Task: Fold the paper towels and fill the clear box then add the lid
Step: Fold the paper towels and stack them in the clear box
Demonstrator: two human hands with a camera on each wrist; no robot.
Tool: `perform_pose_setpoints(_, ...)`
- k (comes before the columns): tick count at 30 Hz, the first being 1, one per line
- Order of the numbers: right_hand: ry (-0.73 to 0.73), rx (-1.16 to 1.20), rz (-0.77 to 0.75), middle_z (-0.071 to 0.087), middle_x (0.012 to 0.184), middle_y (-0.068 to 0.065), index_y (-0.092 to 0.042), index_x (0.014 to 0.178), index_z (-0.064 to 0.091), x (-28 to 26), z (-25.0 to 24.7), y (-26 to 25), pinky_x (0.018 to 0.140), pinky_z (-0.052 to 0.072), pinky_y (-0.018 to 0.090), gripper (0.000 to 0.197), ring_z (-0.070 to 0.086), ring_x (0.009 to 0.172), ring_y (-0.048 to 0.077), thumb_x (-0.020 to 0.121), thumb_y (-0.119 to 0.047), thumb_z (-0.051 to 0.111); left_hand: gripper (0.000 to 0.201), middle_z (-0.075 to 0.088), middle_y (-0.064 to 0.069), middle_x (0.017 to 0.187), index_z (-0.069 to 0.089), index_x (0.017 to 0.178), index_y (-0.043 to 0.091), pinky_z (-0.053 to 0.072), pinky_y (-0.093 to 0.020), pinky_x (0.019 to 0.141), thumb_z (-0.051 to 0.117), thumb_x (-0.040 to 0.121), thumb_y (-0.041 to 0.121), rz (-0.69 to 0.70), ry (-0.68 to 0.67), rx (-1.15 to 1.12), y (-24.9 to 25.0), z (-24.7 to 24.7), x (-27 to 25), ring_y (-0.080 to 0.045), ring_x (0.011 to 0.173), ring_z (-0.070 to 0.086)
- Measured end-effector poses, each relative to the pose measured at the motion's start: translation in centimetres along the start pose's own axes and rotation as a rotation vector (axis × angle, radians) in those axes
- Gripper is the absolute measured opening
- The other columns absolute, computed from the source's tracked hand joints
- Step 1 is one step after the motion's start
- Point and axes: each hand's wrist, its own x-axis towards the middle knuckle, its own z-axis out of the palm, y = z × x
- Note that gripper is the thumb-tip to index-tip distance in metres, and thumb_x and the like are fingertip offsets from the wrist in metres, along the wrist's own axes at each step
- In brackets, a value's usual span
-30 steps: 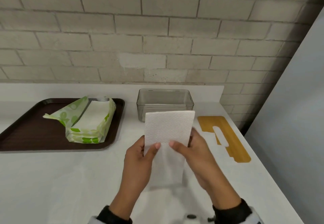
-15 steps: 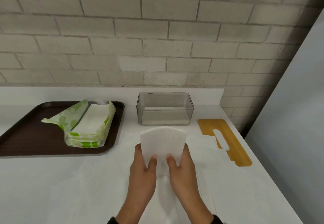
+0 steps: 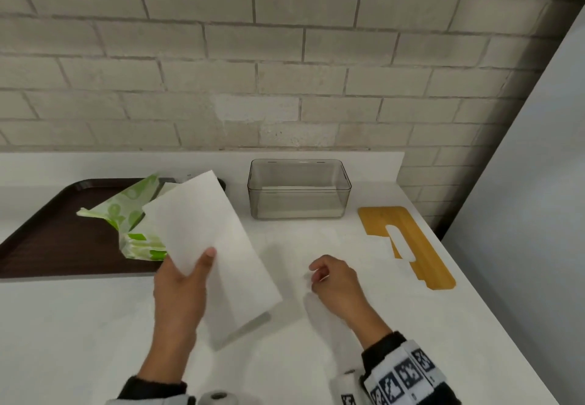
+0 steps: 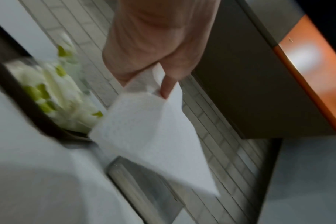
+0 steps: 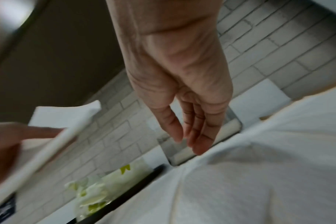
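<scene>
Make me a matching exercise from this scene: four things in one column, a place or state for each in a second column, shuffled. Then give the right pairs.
Things:
1. paper towel
2. clear box
3. wooden lid
4. green-and-white pack

Places or states:
A. lies flat on the counter, right of the box
B. sits on the dark tray
C. pinched in the left hand, off the counter
D. stands open by the back wall

Pairs: 1-C, 2-D, 3-A, 4-B
</scene>
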Motion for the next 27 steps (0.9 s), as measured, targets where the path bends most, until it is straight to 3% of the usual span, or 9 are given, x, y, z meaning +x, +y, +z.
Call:
perform_pose_setpoints(2, -0.087, -0.066, 0.113, 0.053, 0.095, 0.0, -0.009, 0.109, 0.058, 1.2, -0.1, 0.7, 0.072, 0.041, 0.015, 0.024, 0.052, 0.088, 0.013, 0.085, -0.005, 0.057, 0.036, 0.064, -0.002, 0.105, 0.058, 0.12, 0.014, 0.045, -0.033, 0.078, 0.067, 0.085, 0.017, -0.041, -0.062, 0.052, -0.3, -1.4, 0.0, -0.025, 0.096, 0.06)
perform_pose_setpoints(5, -0.206, -0.187, 0.169, 0.047, 0.082, -0.002, -0.011, 0.092, 0.054, 1.9, 0.5, 0.4, 0.07, 0.039, 0.021, 0.017, 0.049, 0.08, 0.013, 0.084, -0.022, 0.065, 0.027, 0.066, 0.005, 0.093, 0.06, 0.109, 0.017, 0.045, -0.028, 0.064, 0.069, 0.083, 0.017, -0.069, -0.146, 0.131, -1.0, -2.7, -0.8, -0.018, 0.084, 0.062)
perform_pose_setpoints(9, -0.225, -0.302, 0.218, 0.054, 0.103, 0.006, -0.018, 0.08, 0.048, 3.5, 2.6, 0.1, 0.081, 0.042, 0.031, 0.033, 0.055, 0.097, 0.024, 0.07, -0.039, 0.072, 0.027, 0.07, 0.0, 0.095, 0.064, 0.109, 0.015, 0.049, -0.032, 0.069, 0.071, 0.082, 0.017, -0.115, -0.174, 0.141, -2.0, -3.4, -1.6, -0.021, 0.086, 0.066)
perform_pose_setpoints(12, -0.177, -0.378, 0.22, 0.047, 0.098, 0.002, -0.022, 0.063, 0.032, 3.8, 4.0, 0.4, 0.081, 0.038, 0.033, 0.041, 0.054, 0.102, 0.026, 0.072, -0.04, 0.068, 0.026, 0.071, -0.001, 0.095, 0.065, 0.107, 0.015, 0.05, -0.032, 0.068, 0.071, 0.082, 0.016, -0.132, -0.172, 0.129, -2.4, -3.5, -1.9, -0.022, 0.086, 0.067)
perform_pose_setpoints(18, 0.109, 0.328, 0.013, 0.041, 0.064, -0.003, -0.018, 0.065, 0.038, 0.0, 0.8, -1.1, 0.054, 0.031, 0.02, 0.032, 0.037, 0.057, 0.011, 0.087, -0.013, 0.061, 0.016, 0.074, 0.003, 0.084, 0.068, 0.097, 0.021, 0.05, -0.03, 0.064, 0.071, 0.082, 0.02, -0.157, -0.211, 0.125, -2.3, -3.9, -2.4, -0.019, 0.08, 0.069)
perform_pose_setpoints(20, 0.145, 0.512, -0.037, 0.052, 0.069, 0.006, -0.017, 0.073, 0.045, -1.6, -1.4, -2.4, 0.057, 0.036, 0.024, 0.022, 0.046, 0.061, 0.018, 0.09, -0.014, 0.057, 0.012, 0.075, 0.004, 0.08, 0.069, 0.095, 0.022, 0.051, -0.031, 0.064, 0.07, 0.083, 0.019, -0.172, -0.216, 0.115, -2.3, -3.7, -2.6, -0.02, 0.078, 0.07)
perform_pose_setpoints(22, 0.11, 0.744, -0.092, 0.07, 0.085, 0.005, -0.017, 0.088, 0.057, -3.3, -3.6, -4.0, 0.065, 0.049, 0.027, 0.008, 0.064, 0.072, 0.018, 0.092, -0.012, 0.054, 0.009, 0.075, 0.002, 0.08, 0.07, 0.094, 0.02, 0.052, -0.031, 0.064, 0.066, 0.086, 0.018, -0.196, -0.23, 0.076, -2.2, -3.1, -2.8, -0.02, 0.077, 0.071)
perform_pose_setpoints(24, 0.045, 0.974, -0.209, 0.074, 0.096, 0.001, -0.017, 0.099, 0.065, -4.9, -5.9, -5.7, 0.068, 0.055, 0.025, 0.016, 0.07, 0.084, 0.012, 0.09, -0.013, 0.052, 0.008, 0.075, 0.0, 0.08, 0.07, 0.092, 0.018, 0.051, -0.03, 0.062, 0.064, 0.087, 0.017, -0.227, -0.253, 0.023, -1.9, -2.3, -3.0, -0.018, 0.073, 0.071)
perform_pose_setpoints(27, -0.036, 1.205, -0.359, 0.073, 0.098, -0.002, -0.021, 0.092, 0.075, -7.0, -8.0, -7.4, 0.07, 0.056, 0.023, 0.025, 0.069, 0.089, 0.01, 0.078, -0.024, 0.055, 0.011, 0.076, -0.005, 0.081, 0.071, 0.091, 0.014, 0.051, -0.032, 0.063, 0.061, 0.087, 0.01, -0.278, -0.305, -0.07, -1.3, -0.6, -3.8, -0.019, 0.071, 0.071)
